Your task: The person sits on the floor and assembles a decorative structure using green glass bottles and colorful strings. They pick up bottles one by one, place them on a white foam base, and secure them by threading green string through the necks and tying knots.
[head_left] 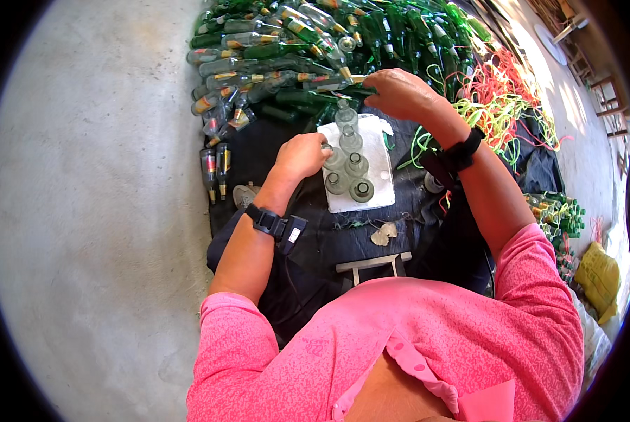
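Several clear glass bottles (361, 188) stand upright in a tight group on a white foam board (382, 198) in front of me. My left hand (303, 156) has its fingers closed around the neck of the clear bottle (333, 159) at the group's left side. Beyond the board, my right hand (401, 94) reaches to the near edge of a big bottle pile. Its curled fingers meet the neck of a lying bottle (336, 83) with a pale, yellowish neck label; the fingertips are partly hidden.
Green and clear bottles (272, 49) lie heaped at the far side on black sheeting (308, 243). Two dark bottles (216, 172) lie left of the board. Tangled red and yellow-green straps (501, 91) are at the right. Near me are a small stool (374, 264) and a yellow sack (598, 278).
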A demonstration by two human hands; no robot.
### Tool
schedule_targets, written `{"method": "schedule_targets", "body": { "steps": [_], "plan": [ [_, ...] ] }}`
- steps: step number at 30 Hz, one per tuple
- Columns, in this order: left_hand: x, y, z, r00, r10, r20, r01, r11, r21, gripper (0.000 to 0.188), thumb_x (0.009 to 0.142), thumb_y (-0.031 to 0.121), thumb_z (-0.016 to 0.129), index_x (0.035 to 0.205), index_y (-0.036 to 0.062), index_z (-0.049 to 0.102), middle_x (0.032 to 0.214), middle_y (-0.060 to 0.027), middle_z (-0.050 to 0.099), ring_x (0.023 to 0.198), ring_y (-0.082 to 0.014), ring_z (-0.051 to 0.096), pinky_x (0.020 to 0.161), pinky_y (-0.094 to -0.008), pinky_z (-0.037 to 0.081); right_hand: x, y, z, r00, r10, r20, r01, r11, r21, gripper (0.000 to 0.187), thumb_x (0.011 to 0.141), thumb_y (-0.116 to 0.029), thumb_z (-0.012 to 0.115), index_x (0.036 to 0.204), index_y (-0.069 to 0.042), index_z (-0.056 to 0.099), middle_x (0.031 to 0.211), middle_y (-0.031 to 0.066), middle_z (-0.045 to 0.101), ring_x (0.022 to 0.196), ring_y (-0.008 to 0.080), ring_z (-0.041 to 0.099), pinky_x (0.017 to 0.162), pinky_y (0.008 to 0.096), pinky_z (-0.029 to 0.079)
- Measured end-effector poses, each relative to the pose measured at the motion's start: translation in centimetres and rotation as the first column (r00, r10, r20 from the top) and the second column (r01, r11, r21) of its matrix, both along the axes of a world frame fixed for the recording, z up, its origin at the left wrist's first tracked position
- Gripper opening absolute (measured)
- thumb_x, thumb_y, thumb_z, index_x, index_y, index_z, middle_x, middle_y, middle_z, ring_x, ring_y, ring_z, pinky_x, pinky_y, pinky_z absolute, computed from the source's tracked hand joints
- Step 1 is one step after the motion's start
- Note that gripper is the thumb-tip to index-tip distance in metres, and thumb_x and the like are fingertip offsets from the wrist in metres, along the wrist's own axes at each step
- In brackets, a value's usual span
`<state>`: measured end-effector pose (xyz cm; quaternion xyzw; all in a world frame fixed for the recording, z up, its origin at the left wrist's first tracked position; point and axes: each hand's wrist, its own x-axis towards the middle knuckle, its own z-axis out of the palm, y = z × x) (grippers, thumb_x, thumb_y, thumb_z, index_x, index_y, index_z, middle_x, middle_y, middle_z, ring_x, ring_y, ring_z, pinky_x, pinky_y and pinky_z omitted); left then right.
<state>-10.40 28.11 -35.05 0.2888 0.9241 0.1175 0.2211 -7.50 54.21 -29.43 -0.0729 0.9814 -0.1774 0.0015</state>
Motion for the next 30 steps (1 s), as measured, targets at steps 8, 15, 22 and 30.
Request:
{"method": "schedule_targets", "body": {
  "steps": [8, 15, 22, 30],
  "plan": [
    [-0.2, -0.5, -0.6, 0.999, -0.018, -0.036, 0.019, 0.999, 0.038, 0.028, 0.091, 0.032, 0.067, 0.11, 0.0121, 0.075, 0.105, -0.0137, 0.074, 0.101, -0.0357, 0.069, 0.087, -0.0458, 0.054, 0.0, -0.5, 1.0, 0.991, 0.025, 0.133, -0.031, 0.998, 0.047, 0.037, 0.088, -0.027, 0.069, 0.115, -0.002, 0.07, 0.11, 0.0206, 0.071, 0.108, 0.0388, 0.066, 0.094, 0.0456, 0.053],
    [-1.1, -0.5, -1.4, 0.998, 0.03, 0.055, -0.032, 0.999, 0.03, 0.03, 0.089, 0.032, 0.073, 0.113, 0.0149, 0.076, 0.108, -0.013, 0.075, 0.105, -0.033, 0.07, 0.09, -0.0447, 0.055, 0.2, -0.7, 0.8, 0.946, 0.121, 0.302, -0.15, 0.986, 0.077, 0.041, 0.089, -0.029, 0.069, 0.121, -0.003, 0.069, 0.112, 0.0209, 0.071, 0.108, 0.0384, 0.067, 0.094, 0.0463, 0.053],
    [-1.9, -0.7, -1.6, 0.986, 0.075, 0.15, -0.075, 0.997, -0.004, 0.039, 0.086, 0.036, 0.076, 0.118, 0.0135, 0.074, 0.111, -0.0135, 0.074, 0.108, -0.0327, 0.069, 0.09, -0.0443, 0.054, 0.7, -1.0, 1.6, 0.933, 0.132, 0.336, -0.165, 0.983, 0.074, 0.043, 0.091, -0.03, 0.069, 0.125, -0.004, 0.067, 0.113, 0.0209, 0.071, 0.109, 0.0384, 0.067, 0.094, 0.0461, 0.053],
    [-1.9, -0.4, -1.0, 0.98, 0.12, 0.159, -0.121, 0.993, -0.006, 0.043, 0.085, 0.038, 0.078, 0.119, 0.012, 0.074, 0.111, -0.0131, 0.075, 0.108, -0.0317, 0.069, 0.091, -0.0435, 0.054, 0.5, -0.5, 0.3, 0.936, 0.174, 0.307, -0.2, 0.978, 0.057, 0.042, 0.092, -0.03, 0.069, 0.122, -0.001, 0.068, 0.112, 0.0215, 0.071, 0.108, 0.0399, 0.067, 0.093, 0.0468, 0.052]
  ]
}}
